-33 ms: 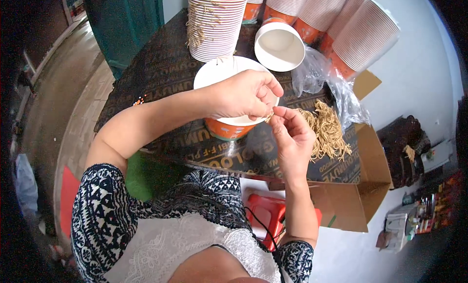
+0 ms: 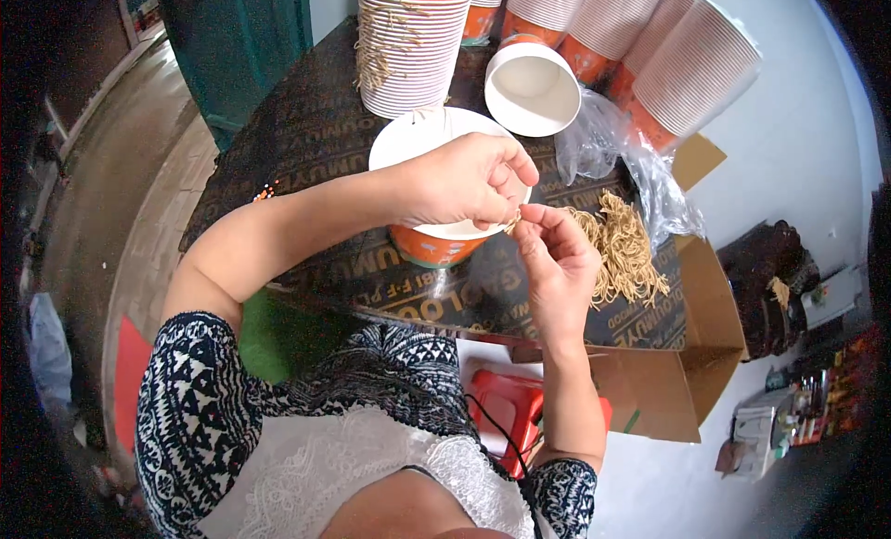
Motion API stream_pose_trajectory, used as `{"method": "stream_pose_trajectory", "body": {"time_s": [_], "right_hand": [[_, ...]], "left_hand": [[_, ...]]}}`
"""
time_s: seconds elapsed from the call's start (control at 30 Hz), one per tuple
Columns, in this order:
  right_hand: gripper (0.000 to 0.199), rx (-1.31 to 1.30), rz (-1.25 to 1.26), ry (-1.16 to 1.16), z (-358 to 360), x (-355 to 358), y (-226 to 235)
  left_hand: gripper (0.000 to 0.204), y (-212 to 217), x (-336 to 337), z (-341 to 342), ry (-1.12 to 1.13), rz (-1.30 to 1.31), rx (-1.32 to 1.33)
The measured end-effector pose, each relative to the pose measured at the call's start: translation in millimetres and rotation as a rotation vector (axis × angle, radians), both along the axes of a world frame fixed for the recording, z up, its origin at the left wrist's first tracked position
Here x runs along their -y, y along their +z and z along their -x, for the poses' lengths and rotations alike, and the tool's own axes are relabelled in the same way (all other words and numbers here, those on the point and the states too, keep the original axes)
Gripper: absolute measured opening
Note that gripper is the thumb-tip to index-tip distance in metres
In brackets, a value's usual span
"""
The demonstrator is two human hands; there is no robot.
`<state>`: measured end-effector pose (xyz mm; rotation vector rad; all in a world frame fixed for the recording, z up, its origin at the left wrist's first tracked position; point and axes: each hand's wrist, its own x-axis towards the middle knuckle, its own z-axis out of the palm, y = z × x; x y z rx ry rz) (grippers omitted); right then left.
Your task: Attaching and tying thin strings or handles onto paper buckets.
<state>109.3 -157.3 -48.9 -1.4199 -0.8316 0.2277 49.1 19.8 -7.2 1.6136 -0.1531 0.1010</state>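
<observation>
My left hand reaches over a white paper bucket with an orange outer wall. Its fingers are closed in a pinch by the bucket's right rim, at a short bit of tan cord. From the right, the thumb and forefinger of my right hand pinch the same cord, close to the left fingertips. How the cord meets the rim is hidden by the fingers. Just right of my right hand lies a loose heap of tan cords on the dark table.
A tall stack of nested buckets with tan cords along its side stands at the back. Another bucket lies tipped toward me, near more stacks. Clear plastic and an open cardboard box are at the right edge.
</observation>
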Motion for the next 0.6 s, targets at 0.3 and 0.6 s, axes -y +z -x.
{"method": "stream_pose_trajectory", "body": {"time_s": [0.3, 0.6], "right_hand": [[0.013, -0.162, -0.047, 0.035, 3, -3, 1], [0.006, 0.027, -0.021, -0.001, 2, -6, -1]], "left_hand": [[0.031, -8, -3, -3, 0.016, -0.026, 0.02], [0.031, 4, -5, 3, 0.0, -0.297, -0.04]]}}
